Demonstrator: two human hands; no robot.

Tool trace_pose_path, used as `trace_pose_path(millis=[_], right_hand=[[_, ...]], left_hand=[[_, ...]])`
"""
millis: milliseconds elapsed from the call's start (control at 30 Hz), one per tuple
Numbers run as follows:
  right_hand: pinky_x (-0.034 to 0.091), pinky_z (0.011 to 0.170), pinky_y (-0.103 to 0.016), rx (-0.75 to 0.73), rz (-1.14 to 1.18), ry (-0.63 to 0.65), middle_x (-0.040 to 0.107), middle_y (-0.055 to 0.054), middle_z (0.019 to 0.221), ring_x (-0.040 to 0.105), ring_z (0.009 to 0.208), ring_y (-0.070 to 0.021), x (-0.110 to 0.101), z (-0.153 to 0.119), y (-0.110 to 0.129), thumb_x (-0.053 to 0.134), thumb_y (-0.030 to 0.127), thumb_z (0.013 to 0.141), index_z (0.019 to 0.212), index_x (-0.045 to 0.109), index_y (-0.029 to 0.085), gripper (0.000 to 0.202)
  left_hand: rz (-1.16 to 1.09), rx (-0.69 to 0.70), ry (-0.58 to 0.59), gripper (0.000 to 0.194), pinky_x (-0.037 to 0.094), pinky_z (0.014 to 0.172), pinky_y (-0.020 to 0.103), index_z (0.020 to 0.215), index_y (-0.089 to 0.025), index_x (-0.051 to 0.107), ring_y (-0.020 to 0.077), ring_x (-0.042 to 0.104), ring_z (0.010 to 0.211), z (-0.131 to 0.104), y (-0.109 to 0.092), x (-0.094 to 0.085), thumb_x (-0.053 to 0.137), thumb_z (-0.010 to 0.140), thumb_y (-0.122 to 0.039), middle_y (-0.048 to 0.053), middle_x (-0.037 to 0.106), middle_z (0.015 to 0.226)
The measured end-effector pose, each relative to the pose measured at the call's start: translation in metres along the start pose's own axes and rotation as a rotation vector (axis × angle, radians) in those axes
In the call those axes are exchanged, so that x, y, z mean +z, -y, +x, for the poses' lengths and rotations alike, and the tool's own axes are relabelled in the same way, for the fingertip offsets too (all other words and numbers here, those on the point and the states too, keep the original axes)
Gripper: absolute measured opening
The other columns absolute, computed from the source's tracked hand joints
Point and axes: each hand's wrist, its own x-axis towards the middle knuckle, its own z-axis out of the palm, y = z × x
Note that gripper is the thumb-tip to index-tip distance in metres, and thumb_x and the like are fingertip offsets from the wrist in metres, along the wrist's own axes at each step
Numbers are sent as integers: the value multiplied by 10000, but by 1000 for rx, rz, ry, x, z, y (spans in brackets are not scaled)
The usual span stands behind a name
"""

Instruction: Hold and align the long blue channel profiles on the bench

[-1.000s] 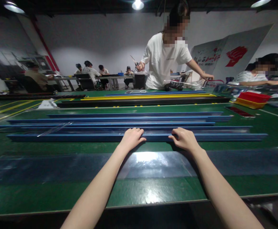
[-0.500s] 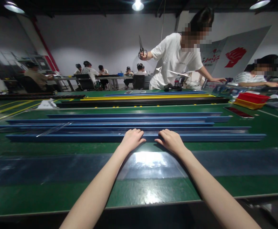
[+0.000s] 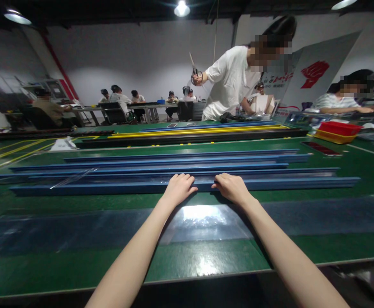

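Note:
Both hands are on the nearest long blue channel strip [image 3: 93, 188], which lies across the green table [image 3: 180, 265]. My left hand [image 3: 179, 188] curls its fingers over the strip's upper edge, thumb on the near side. To its right, a short gap away, my right hand [image 3: 231, 187] grips the same strip with bent fingers. Further blue strips [image 3: 187, 158] lie parallel behind it. A thin clear plastic strip [image 3: 74, 177] crosses them at the left. Wide transparent film [image 3: 110, 226] is spread flat on the table under my forearms.
Yellow strips [image 3: 193, 131] and black strips [image 3: 238, 138] lie farther back. Red and yellow trays [image 3: 337, 131] and a dark red flat item [image 3: 324, 148] are at the right. Across the table a person [image 3: 225, 81] leans over, holding scissors [image 3: 195, 70]. Others sit beyond.
The person across the table has leaned farther right and drawn the arm that was stretched over the table inward. My right hand's fingers have curled in slightly; both hands remain on the strip.

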Motion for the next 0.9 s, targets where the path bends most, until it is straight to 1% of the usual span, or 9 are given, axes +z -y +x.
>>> trace_pose_path(millis=[200, 333, 400, 500, 667, 800, 900], right_hand=[[214, 519, -245, 64, 29, 43, 645, -45, 791, 561, 709, -145, -6, -9, -18, 427, 363, 855, 765, 578, 186, 250], [223, 525, -243, 138, 25, 80, 648, -37, 789, 563, 698, -151, -11, -18, -31, 445, 370, 829, 756, 584, 196, 235], [236, 532, -242, 167, 18, 78, 644, -35, 784, 562, 698, -153, -12, -22, -36, 453, 369, 818, 759, 586, 197, 225], [259, 546, -242, 175, 14, 50, 634, -36, 778, 562, 714, -157, -11, -26, -39, 448, 381, 819, 761, 585, 197, 236], [299, 580, -247, 143, 28, 14, 620, -40, 774, 552, 727, -163, -7, -28, -38, 449, 377, 818, 783, 577, 197, 224], [327, 622, -253, 65, 83, -17, 622, -52, 822, 541, 772, -170, -4, -22, -27, 429, 394, 837, 818, 570, 191, 248], [335, 650, -254, -4, 102, -51, 615, -58, 818, 529, 780, -174, 0, -16, -18, 419, 416, 850, 837, 558, 180, 274]], left_hand=[[-10, 0, -27, 249, 360, 744, 295, 913, -187, 550, 189, 540, 900, 1, 0, -2, 526, 813, -414, 28, 622, 933], [-16, -1, -31, 253, 363, 744, 294, 919, -188, 550, 188, 533, 906, 1, 0, -1, 536, 806, -415, 25, 617, 954], [-20, -5, -28, 253, 363, 744, 294, 920, -188, 550, 187, 530, 910, 1, 1, -2, 540, 803, -412, 24, 614, 960], [-23, -8, -17, 246, 361, 742, 295, 916, -187, 550, 187, 527, 910, 1, 0, -3, 548, 800, -404, 26, 611, 956], [-28, 6, -13, 225, 352, 749, 297, 907, -190, 552, 189, 525, 908, 1, -1, -2, 545, 805, -390, 33, 608, 935], [-38, 11, -17, 221, 347, 748, 298, 902, -187, 551, 192, 524, 904, 2, -1, 1, 538, 810, -388, 40, 607, 926], [-35, 13, -18, 222, 345, 747, 294, 900, -186, 550, 188, 524, 898, 2, -1, 1, 533, 813, -389, 40, 606, 923]])
